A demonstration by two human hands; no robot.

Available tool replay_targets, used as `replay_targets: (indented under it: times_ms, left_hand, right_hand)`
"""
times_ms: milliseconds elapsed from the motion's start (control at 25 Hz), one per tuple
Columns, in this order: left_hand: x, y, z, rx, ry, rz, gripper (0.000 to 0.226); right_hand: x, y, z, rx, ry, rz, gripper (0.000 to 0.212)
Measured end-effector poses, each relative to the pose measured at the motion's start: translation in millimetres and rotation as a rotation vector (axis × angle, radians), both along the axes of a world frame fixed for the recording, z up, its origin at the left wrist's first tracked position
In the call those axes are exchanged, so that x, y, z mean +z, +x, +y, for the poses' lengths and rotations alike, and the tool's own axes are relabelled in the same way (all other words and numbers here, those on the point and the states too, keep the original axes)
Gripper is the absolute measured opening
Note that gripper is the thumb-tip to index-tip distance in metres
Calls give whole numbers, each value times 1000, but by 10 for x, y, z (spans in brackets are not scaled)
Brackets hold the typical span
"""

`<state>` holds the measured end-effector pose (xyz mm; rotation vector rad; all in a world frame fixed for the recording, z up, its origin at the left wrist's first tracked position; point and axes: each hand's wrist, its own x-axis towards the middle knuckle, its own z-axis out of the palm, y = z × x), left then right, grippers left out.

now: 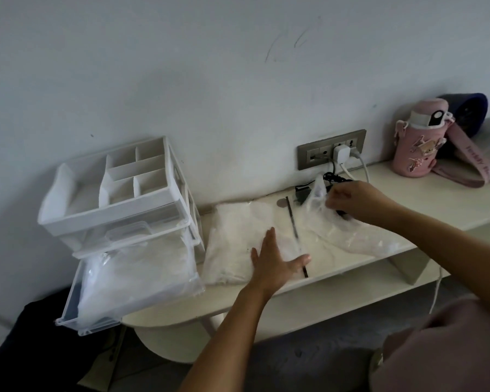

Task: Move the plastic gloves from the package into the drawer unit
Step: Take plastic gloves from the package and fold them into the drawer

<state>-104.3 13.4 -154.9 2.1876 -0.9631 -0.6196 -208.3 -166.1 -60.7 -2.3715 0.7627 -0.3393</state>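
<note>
Plastic gloves (319,192), pinched by the fingers of my right hand (354,200), trail from the package (238,236) my flat, straight-fingered left hand (272,264) presses onto the counter (436,202); I fear clinging extras dragging out and spilling short of the open drawer (130,281).

A: Where is the package (238,241) lying?
B: It is lying on the table (436,199), just right of the drawer unit (119,210), with the left hand (272,264) resting on it.
A: And the gloves (136,273)?
B: They are sitting in the pulled-out drawer (68,321). The right hand (357,202) is pinching a glove (318,193) behind the package, before the wall socket (331,149).
</note>
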Motion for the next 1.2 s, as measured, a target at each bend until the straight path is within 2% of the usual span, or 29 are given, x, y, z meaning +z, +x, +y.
replay_targets:
  times_ms: [80, 200, 320, 400, 440, 560, 640, 680, 760, 800, 880, 920, 1000, 1080, 1160, 1200]
  left_hand:
    - [191, -20, -17, 62, -198, 125, 114]
    - [459, -11, -88, 33, -319, -99, 113]
    - [569, 5, -80, 27, -440, -317, 77]
    - [622, 27, 12, 101, -560, -390, 45]
    - [658, 54, 80, 145, -596, -404, 32]
    - [876, 147, 337, 212, -626, -219, 5]
    - [1060, 201, 528, 210, -625, 12, 5]
    - [1144, 224, 618, 206, -625, 114, 9]
    - [1316, 259, 778, 232, -550, 187, 16]
    - [1392, 280, 840, 247, -474, 178, 17]
    - [1505, 299, 941, 247, -310, 140, 20]
    - [1548, 298, 983, 222, -247, 127, 22]
    - [1616, 298, 1087, 144, -158, 82, 25]
    - [1665, 308, 1211, 58, -86, 3, 28]
    - [1709, 346, 1367, 19, -69, -41, 31]
    - [1725, 381, 1439, 24, -81, -49, 32]
  right_hand:
    - [161, -41, 108, 68, 238, -139, 15]
    - [332, -85, 285, 144, 341, -204, 20]
    - [421, -83, 442, 168, 421, -246, 23]
    - [421, -81, 451, 153, 500, -310, 32]
    - [422, -76, 438, 133, 561, -346, 30]
    - [420, -74, 370, 78, 777, -366, 15]
    - [420, -86, 360, 132, 928, -267, 12]
    - [408, -91, 389, 195, 956, -158, 13]
    - [367, -42, 504, 213, 755, -9, 16]
    - [330, 36, 534, 156, 609, -27, 22]
    - [333, 127, 736, 250, 212, -101, 51]
    - [395, 152, 854, 308, 131, -94, 67]
    - [471, 229, 1031, 363, 201, -104, 82]
    - [528, 327, 1228, 495, 279, -83, 79]
    - [542, 459, 1423, 596, 327, -39, 61]
    - [527, 515, 1462, 614, 348, -18, 43]
